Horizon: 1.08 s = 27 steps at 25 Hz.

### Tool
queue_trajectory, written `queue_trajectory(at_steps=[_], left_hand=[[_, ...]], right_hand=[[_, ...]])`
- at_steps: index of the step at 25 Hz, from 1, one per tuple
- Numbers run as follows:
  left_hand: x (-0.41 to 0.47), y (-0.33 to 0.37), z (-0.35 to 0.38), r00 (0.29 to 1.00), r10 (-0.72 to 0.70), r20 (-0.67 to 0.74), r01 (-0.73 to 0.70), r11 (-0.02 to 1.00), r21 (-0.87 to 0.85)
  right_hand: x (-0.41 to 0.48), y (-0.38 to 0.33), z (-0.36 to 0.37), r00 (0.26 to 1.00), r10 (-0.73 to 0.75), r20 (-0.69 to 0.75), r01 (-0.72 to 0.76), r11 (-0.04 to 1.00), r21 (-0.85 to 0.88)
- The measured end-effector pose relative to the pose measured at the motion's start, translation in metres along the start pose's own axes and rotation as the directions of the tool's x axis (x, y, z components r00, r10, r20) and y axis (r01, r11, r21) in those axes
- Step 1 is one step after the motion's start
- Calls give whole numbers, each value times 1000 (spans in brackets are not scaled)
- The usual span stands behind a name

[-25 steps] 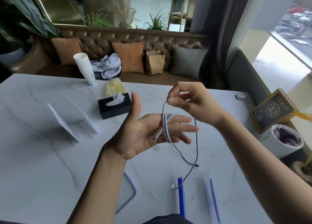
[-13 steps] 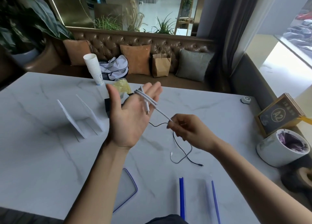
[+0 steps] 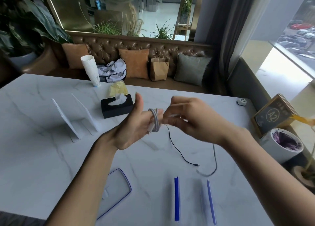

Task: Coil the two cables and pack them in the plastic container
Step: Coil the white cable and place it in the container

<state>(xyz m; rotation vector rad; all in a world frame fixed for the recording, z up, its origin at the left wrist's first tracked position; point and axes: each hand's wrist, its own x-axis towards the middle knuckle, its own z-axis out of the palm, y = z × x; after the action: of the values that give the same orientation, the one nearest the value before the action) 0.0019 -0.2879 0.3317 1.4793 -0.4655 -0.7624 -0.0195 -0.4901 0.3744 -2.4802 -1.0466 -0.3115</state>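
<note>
At lower left the clear, blue-rimmed plastic container lid [image 3: 117, 188] lies flat on the white marble table [image 3: 42, 149]. The left hand [image 3: 134, 125] is spread, fingers wearing loops of the pale grey braided cable [image 3: 154, 121]. The right hand [image 3: 189, 118] pinches its running strand, the slack tail curling down to the table; blur hides the exact grip. The cable looks light, limp and springy, best pinched close to the coil. The thin black cable [image 3: 177, 150] trails across the table, and the clear, blue-edged plastic container [image 3: 192, 200] waits below.

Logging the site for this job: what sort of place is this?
Probably a cafe or restaurant: a tufted leather bench with cushions, an "A2" table-number sign, and stacked paper cups on the marble table.
</note>
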Motion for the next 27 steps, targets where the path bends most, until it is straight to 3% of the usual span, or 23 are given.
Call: queue_trajectory(at_steps=[3,5,9,13,16,19,21,23,27], left_hand=[[-7,0,15,982,-172,80,168,985,48],[-11,0,20,964,-185,190,193,981,-25],[-19,-2,28,918,8,397,129,940,-317],[-22,0,42,839,256,481,111,784,-611],[-24,7,52,849,431,306,21,552,-833],[-26,10,53,881,461,111,-125,452,-883],[-27,11,52,907,418,-43,-263,484,-835],[-31,9,55,906,371,-202,-400,599,-694],[-34,2,59,887,333,-319,-454,753,-477]], right_hand=[[2,0,-10,999,14,-44,-11,997,72],[3,3,-12,996,36,-80,-24,990,142],[-3,16,-2,982,166,-90,-118,913,390],[-19,17,20,967,242,-76,-142,765,628],[-30,10,37,960,269,-75,-156,738,657],[-42,-1,50,937,349,12,-262,678,687],[-48,-9,55,939,339,49,-293,721,628],[-53,-13,55,938,338,72,-321,774,546],[-57,-15,42,955,282,93,-297,908,295]])
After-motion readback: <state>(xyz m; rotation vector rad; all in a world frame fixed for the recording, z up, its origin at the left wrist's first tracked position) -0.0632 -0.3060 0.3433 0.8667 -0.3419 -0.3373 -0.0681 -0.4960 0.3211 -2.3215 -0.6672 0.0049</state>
